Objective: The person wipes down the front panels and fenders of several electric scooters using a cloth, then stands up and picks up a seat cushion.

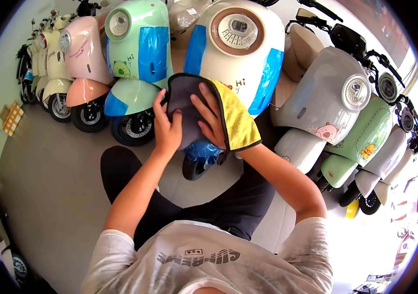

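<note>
A two-sided microfiber cloth (pixel 184 93), grey on one face and yellow on the other with black edging, is spread between my hands. My left hand (pixel 168 128) grips its left edge, thumb over the grey face. Against the grey side lies my right hand (pixel 211 117), holding the cloth with fingers somewhat apart. The yellow flap (pixel 238 117) hangs over toward my right wrist. Directly behind the cloth stands a cream scooter (pixel 240 63) with blue film on its panels; the cloth hides part of its front. Whether the cloth touches the scooter, I cannot tell.
A mint green scooter (pixel 133 56) and a pink scooter (pixel 87 51) stand to the left. On the right are a grey scooter (pixel 324 98) and a green scooter (pixel 363 130). My bent legs (pixel 209 208) are below. An orange-and-white box (pixel 13 119) sits by the left wall.
</note>
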Available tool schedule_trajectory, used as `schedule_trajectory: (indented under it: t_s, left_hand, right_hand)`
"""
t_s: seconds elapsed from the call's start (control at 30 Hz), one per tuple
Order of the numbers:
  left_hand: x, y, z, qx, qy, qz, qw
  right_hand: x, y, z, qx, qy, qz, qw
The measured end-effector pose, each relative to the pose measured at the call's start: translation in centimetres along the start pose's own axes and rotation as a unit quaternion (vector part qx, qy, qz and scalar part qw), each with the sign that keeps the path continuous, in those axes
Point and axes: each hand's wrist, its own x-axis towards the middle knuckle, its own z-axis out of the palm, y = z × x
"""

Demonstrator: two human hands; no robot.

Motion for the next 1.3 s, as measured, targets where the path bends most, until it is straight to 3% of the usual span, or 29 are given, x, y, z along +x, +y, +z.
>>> schedule_trajectory:
  t_s: [0.13, 0.2, 0.27, 0.33, 0.4, 0.53, 0.6, 0.67, 0.73, 0.93, 1.0, 1.1, 1.3]
  left_hand:
    - [0.2, -2.0, -1.6, 0.028, -0.037, -0.071, 0.996]
    - [-0.9, -6.0, -1.1, 0.252, -0.079, -0.113, 0.958]
    - [-3.2, -8.7, 0.3, 0.42, -0.093, 0.02, 0.902]
    - [-5.5, -11.4, 2.1, 0.388, -0.137, 0.087, 0.907]
    - [-8.0, -14.5, 4.0, 0.293, -0.196, 0.042, 0.935]
    - [-8.1, -15.5, 4.7, 0.286, -0.181, -0.022, 0.941]
    - [-7.5, -16.6, 4.6, 0.27, -0.18, -0.031, 0.946]
    - [-6.7, -17.2, 4.5, 0.269, -0.195, -0.023, 0.943]
    - [-5.9, -16.5, 4.7, 0.286, -0.221, -0.037, 0.932]
    - [-3.6, -16.2, 6.4, 0.311, -0.243, -0.011, 0.919]
    - [-2.4, -16.4, 7.1, 0.311, -0.247, -0.002, 0.918]
    - [-1.2, -16.7, 8.5, 0.33, -0.234, 0.021, 0.914]
    - [1.0, -18.0, 10.1, 0.305, -0.233, -0.031, 0.923]
  right_hand:
    - [-1.3, -0.8, 2.5, 0.024, -0.008, 0.056, 0.998]
    - [-3.1, 0.5, 7.7, 0.049, -0.021, 0.044, 0.998]
    - [-6.2, 1.9, 14.0, 0.091, -0.049, 0.071, 0.992]
    - [-9.2, 3.8, 19.0, 0.12, -0.066, 0.075, 0.988]
    - [-9.6, 3.7, 19.7, 0.138, -0.025, 0.087, 0.986]
    - [-9.0, 3.8, 18.5, 0.176, -0.02, 0.116, 0.977]
    - [-8.6, 4.1, 17.4, 0.268, -0.003, 0.17, 0.948]
    - [-8.3, 4.1, 17.7, 0.353, 0.104, 0.205, 0.907]
    - [-8.5, 4.4, 17.4, 0.427, 0.091, 0.318, 0.841]
    - [-9.1, 6.9, 15.7, 0.333, 0.059, 0.487, 0.805]
    - [-9.6, 7.6, 15.8, 0.213, 0.076, 0.488, 0.843]
    - [-10.4, 7.2, 16.4, 0.183, 0.066, 0.478, 0.856]
    - [-9.3, 2.8, 15.6, 0.114, 0.004, 0.432, 0.894]
